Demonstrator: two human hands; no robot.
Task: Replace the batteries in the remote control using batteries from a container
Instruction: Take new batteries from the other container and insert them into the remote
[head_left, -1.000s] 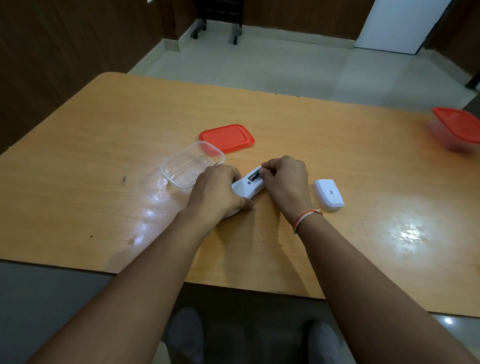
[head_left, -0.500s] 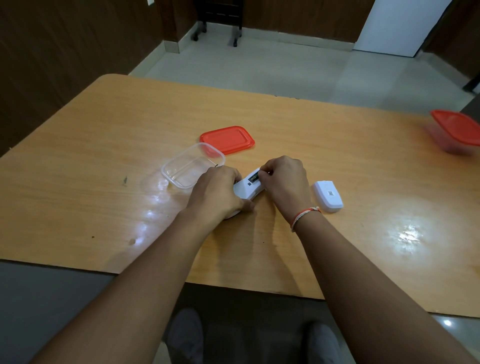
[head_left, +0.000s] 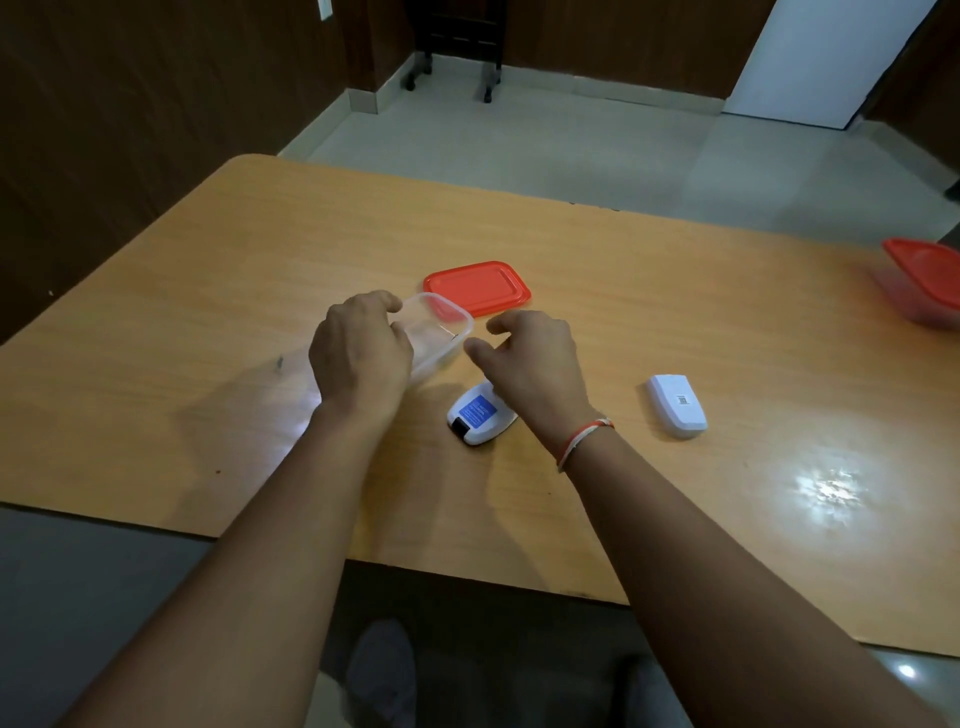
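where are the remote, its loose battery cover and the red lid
remote (head_left: 479, 415), head view, on the blue label of its back
battery cover (head_left: 678, 404), head view, middle of its white face, near the printed code
red lid (head_left: 477, 287), head view, centre of its flat top

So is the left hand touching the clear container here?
Touching. In the head view the left hand rests on the clear container, fingers curled over its near rim, with no gap visible.

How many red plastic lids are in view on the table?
2: one loose red plastic lid lying flat beyond the clear plastic container, and one fitted on a second container at the table's far right edge, partly cropped.
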